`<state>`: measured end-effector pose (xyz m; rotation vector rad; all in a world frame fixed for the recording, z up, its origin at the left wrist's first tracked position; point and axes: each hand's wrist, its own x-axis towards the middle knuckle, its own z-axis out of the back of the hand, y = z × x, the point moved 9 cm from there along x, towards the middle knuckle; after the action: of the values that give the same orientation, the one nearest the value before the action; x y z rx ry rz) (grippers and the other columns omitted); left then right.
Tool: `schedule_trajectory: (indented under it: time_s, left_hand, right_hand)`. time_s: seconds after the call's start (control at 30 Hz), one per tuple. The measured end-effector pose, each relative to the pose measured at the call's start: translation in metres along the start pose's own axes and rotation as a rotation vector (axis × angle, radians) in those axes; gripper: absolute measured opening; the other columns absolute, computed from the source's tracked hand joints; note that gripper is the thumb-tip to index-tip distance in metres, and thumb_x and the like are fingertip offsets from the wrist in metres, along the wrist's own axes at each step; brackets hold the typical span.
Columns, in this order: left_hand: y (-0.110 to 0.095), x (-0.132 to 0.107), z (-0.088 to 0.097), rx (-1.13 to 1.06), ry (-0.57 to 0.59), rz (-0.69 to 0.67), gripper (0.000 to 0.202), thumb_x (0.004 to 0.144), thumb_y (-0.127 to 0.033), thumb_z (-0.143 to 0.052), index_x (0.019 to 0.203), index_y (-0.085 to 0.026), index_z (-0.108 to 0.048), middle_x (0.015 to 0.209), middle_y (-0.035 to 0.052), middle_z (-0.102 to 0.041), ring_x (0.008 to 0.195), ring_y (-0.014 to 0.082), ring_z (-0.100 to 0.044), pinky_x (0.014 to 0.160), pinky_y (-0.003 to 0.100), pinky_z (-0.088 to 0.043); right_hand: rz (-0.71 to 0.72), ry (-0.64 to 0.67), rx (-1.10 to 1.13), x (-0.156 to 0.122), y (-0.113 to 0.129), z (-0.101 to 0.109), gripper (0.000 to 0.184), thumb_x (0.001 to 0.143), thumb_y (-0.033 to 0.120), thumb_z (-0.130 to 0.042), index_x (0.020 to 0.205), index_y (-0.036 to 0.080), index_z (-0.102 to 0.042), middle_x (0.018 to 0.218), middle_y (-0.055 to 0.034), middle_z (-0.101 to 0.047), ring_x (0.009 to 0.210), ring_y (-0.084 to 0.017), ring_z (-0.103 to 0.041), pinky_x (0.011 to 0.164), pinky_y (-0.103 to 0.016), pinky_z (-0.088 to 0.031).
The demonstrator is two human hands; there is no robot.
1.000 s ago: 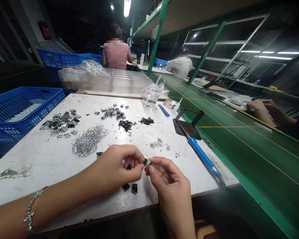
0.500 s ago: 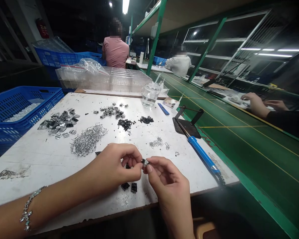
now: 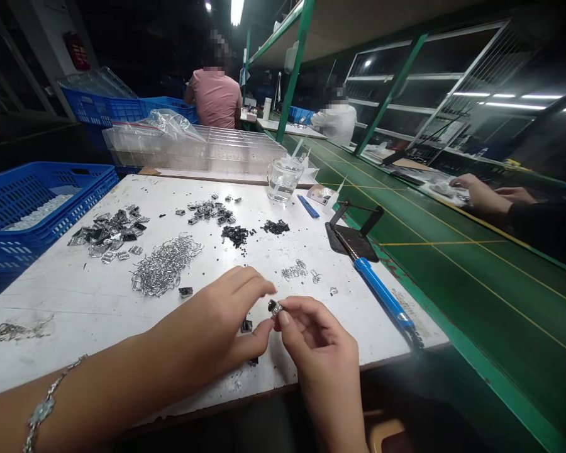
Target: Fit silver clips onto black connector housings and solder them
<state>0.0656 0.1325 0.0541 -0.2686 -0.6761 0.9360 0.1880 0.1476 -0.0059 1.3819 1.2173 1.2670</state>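
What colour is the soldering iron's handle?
Bright blue; the soldering iron handle shows best in the head view.

Left hand [image 3: 224,311]: silvery bracelet [image 3: 49,401] at wrist, pale charm [image 3: 41,413]; right hand [image 3: 317,336] bare

I record the small component [image 3: 275,308] I hold as black and silver. The bracelet [image 3: 42,412] I wear: silver. My tabletop [image 3: 94,302]: white, marked by a brown speckled stain [image 3: 21,328]. Bent wire pins [image 3: 164,267]: silver. Clustered tiny pieces [image 3: 236,236]: black. Heaped casings [image 3: 110,234]: mixed black and silver. Soldering iron handle [image 3: 384,296]: bright blue; its stand [image 3: 353,244], black. Crate [image 3: 89,196] at my left: blue, slotted in a repeating grid. Floor [image 3: 453,286]: green, ruled with yellow lines. Nearest co-worker's shirt [image 3: 216,99] ahead: pink.
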Motion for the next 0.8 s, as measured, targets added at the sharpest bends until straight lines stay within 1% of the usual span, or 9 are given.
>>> schedule_trajectory:
  time_s: [0.1,0.17,0.27,0.37,0.4,0.53,0.63,0.7,0.8]
  left_hand:
    - [-0.018,-0.008,-0.003,0.045,0.005,-0.228,0.036,0.091,-0.007,-0.045,0.127,-0.011,-0.046,0.115,0.0133,-0.061,0.109,0.0184,-0.055,0.094,0.028,-0.044]
    - [-0.020,-0.009,-0.004,-0.019,0.052,-0.264,0.033,0.093,-0.007,-0.042,0.124,-0.014,-0.050,0.112,0.0116,-0.063,0.106,0.0168,-0.057,0.091,0.026,-0.046]
    - [0.004,0.000,0.004,-0.215,0.045,-0.018,0.019,0.091,-0.017,-0.052,0.107,-0.017,-0.063,0.102,0.0066,-0.069,0.094,0.0153,-0.063,0.082,0.024,-0.050]
    - [0.042,0.003,-0.001,-0.576,0.091,0.390,0.020,0.087,-0.032,-0.060,0.101,-0.020,-0.067,0.088,0.0025,-0.073,0.080,0.0143,-0.068,0.073,0.023,-0.055]
    - [0.051,0.002,-0.006,-0.710,0.109,0.493,0.023,0.087,-0.036,-0.060,0.101,-0.020,-0.067,0.084,0.0025,-0.073,0.077,0.0144,-0.069,0.073,0.024,-0.056]
    - [0.078,-0.006,-0.025,-1.090,0.116,0.773,0.028,0.082,-0.038,-0.067,0.097,-0.015,-0.069,0.089,0.0069,-0.074,0.080,0.0138,-0.070,0.080,0.023,-0.057]
    - [0.092,-0.013,-0.034,-1.227,0.087,0.897,0.029,0.079,-0.033,-0.072,0.099,-0.012,-0.068,0.099,0.0096,-0.072,0.081,0.0122,-0.069,0.080,0.020,-0.057]
    - [0.099,-0.016,-0.035,-1.280,0.059,0.938,0.026,0.079,-0.027,-0.072,0.099,-0.011,-0.068,0.098,0.0103,-0.072,0.079,0.0113,-0.069,0.078,0.018,-0.058]
    - [0.107,-0.018,-0.034,-1.308,0.019,0.980,0.018,0.083,-0.020,-0.068,0.097,-0.010,-0.066,0.095,0.0110,-0.071,0.076,0.0104,-0.069,0.074,0.015,-0.058]
  right_hand:
    - [-0.079,0.036,0.000,0.000,-0.006,-0.003,0.012,0.075,0.027,-0.072,0.081,0.019,-0.067,0.077,-0.0013,-0.069,0.073,-0.014,-0.066,0.070,-0.022,-0.054]
    - [-0.100,0.077,-0.039,0.000,-0.005,-0.002,0.017,0.077,0.033,-0.071,0.084,0.019,-0.065,0.077,-0.0019,-0.069,0.072,-0.015,-0.066,0.067,-0.023,-0.054]
    - [0.043,0.044,-0.315,0.010,0.015,0.031,0.023,0.082,0.038,-0.065,0.099,0.022,-0.064,0.083,-0.0028,-0.069,0.077,-0.017,-0.066,0.069,-0.027,-0.053]
    - [0.425,-0.289,-0.898,0.026,0.063,0.104,0.031,0.085,0.038,-0.061,0.113,0.025,-0.060,0.091,-0.0047,-0.067,0.081,-0.021,-0.063,0.079,-0.036,-0.048]
    - [0.490,-0.301,-1.141,0.035,0.069,0.120,0.034,0.085,0.039,-0.060,0.116,0.024,-0.060,0.093,-0.0066,-0.066,0.082,-0.024,-0.062,0.079,-0.040,-0.047]
    - [0.502,0.166,-1.613,0.077,0.044,0.145,0.040,0.093,0.030,-0.043,0.131,0.027,-0.052,0.108,-0.0111,-0.062,0.089,-0.028,-0.060,0.073,-0.039,-0.048]
    - [0.581,0.438,-1.754,0.081,0.030,0.130,0.056,0.088,0.011,-0.037,0.137,0.037,-0.045,0.121,-0.0096,-0.059,0.088,-0.025,-0.061,0.072,-0.038,-0.048]
    - [0.703,0.543,-1.805,0.076,0.028,0.113,0.062,0.083,0.003,-0.035,0.134,0.035,-0.050,0.120,-0.0113,-0.060,0.091,-0.026,-0.062,0.072,-0.039,-0.047]
    - [0.792,0.510,-1.582,0.072,0.041,0.106,0.050,0.080,0.005,-0.039,0.116,0.028,-0.065,0.105,-0.0104,-0.067,0.084,-0.026,-0.063,0.069,-0.037,-0.047]
